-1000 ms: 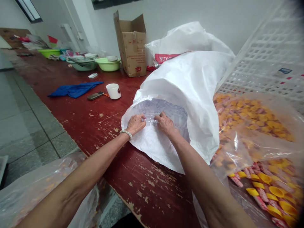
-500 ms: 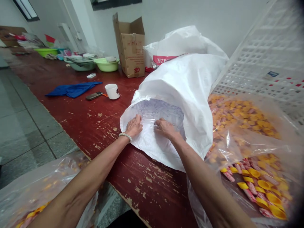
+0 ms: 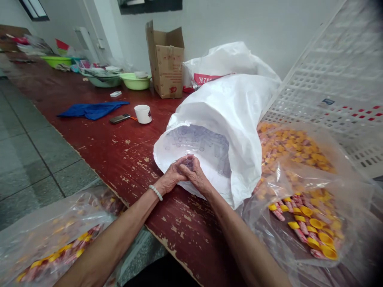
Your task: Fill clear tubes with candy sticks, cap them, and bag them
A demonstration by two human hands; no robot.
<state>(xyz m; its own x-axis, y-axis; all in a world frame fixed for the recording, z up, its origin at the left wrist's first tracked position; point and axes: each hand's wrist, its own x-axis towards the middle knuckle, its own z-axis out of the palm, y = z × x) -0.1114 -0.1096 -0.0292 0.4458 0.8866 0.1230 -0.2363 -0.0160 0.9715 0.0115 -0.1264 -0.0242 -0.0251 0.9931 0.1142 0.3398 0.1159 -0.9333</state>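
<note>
Just in front of the mouth of a white woven sack [image 3: 221,107], my two hands are together, closed around a few clear plastic tubes [image 3: 190,161]. My left hand [image 3: 172,173], with a pale bead bracelet at the wrist, wraps them from the left. From the other side my right hand [image 3: 196,173] grips the same tubes, its fingers touching the left. More clear tubes [image 3: 206,139] lie loose inside the sack. How many tubes I hold is hidden by my fingers.
Right of the sack, clear bags hold yellow-capped pink-and-white pieces [image 3: 311,223], before a white plastic crate [image 3: 317,95]. Another such bag [image 3: 60,223] is at lower left. Further back on the red table [image 3: 119,159] are a white cup [image 3: 143,114], phone [image 3: 119,118], blue cloth [image 3: 92,109] and cardboard box [image 3: 169,71].
Both hands have come out of the sack's mouth toward me and joined. Clear tubes now show between them, where before the hands were apart among the tubes.
</note>
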